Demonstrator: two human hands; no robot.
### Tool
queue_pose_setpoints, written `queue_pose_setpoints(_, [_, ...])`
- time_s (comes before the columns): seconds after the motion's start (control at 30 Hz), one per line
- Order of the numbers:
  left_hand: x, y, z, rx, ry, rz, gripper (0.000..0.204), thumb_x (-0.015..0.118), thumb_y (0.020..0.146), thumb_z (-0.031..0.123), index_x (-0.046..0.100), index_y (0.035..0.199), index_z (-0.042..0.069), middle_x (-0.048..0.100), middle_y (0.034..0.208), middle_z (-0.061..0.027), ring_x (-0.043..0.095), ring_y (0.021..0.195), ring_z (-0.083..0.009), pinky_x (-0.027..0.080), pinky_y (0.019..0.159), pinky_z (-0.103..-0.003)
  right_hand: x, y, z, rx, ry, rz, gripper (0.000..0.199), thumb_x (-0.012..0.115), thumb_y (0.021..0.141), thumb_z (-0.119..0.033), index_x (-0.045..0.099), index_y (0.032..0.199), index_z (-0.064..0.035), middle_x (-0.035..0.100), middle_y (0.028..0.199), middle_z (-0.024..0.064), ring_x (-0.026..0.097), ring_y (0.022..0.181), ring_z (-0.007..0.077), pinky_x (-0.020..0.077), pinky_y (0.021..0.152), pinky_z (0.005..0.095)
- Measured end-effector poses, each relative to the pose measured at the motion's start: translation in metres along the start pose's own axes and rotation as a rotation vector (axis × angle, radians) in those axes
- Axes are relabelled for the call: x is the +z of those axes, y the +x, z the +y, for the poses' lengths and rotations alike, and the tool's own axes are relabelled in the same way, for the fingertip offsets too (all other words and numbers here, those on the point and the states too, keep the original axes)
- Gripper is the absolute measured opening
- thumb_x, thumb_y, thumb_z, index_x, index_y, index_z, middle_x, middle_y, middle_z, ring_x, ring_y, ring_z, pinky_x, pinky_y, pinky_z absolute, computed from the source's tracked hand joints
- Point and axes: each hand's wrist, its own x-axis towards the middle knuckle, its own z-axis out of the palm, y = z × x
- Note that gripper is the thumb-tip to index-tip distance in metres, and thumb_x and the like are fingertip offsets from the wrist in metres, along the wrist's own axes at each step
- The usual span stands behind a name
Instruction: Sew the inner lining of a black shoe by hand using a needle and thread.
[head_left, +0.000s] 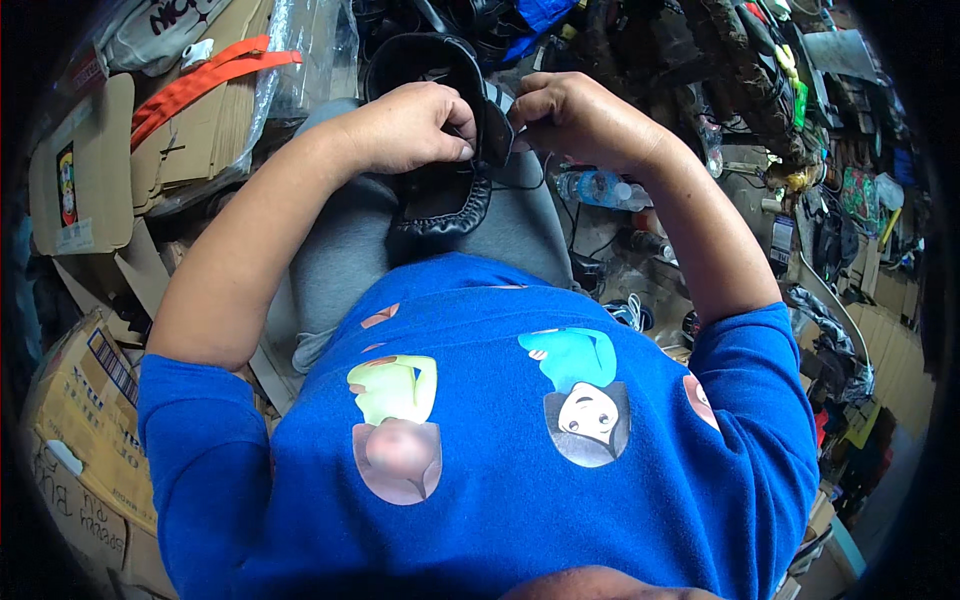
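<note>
A hollow black leather piece [438, 222] with a gathered, puckered lower edge rests across my lap; its exact kind I cannot make out. My left hand [425, 125] reaches over its opening, thumb and fingers closed on the inner part of its right side. From the other side my right hand [560, 115] pinches the outer edge of a stiff black flap [496, 128] of the same piece. The flap stands between the two hands. Some of my fingertips are hidden behind the leather and the hands themselves.
Flattened cardboard [85, 165] and an orange-red strap [200, 85] lie at the left, above a printed carton [95, 420]. Clear plastic bottles [600, 188] lie on the floor right of my legs. Black items crowd the far side, and mixed clutter fills the right.
</note>
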Motion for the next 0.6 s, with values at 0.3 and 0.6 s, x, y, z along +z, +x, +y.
queue_pose_setpoints(0.3, [0.002,0.003,0.003,-0.023,-0.006,0.012,0.018,0.067,0.077,0.013,0.064,0.088,-0.001,0.058,0.089,-0.0121,0.058,0.087,-0.0246,0.045,0.080,-0.034,-0.008,0.013,-0.006,-0.115,-0.228,-0.078,0.012,0.071,0.075,-0.010,0.070,0.088,-0.0122,0.061,0.087,0.0082,0.063,0.082,0.0232,0.0517,0.072,0.0332])
queue_pose_setpoints(0.6, [0.006,0.005,0.003,-0.023,-0.008,0.026,0.018,0.067,0.076,0.014,0.063,0.085,-0.001,0.058,0.088,-0.0127,0.058,0.085,-0.0252,0.045,0.078,-0.034,-0.007,0.012,-0.010,-0.029,-0.233,-0.110,0.013,0.072,0.074,-0.011,0.071,0.087,-0.0103,0.061,0.086,0.0102,0.064,0.082,0.0252,0.0519,0.072,0.0345])
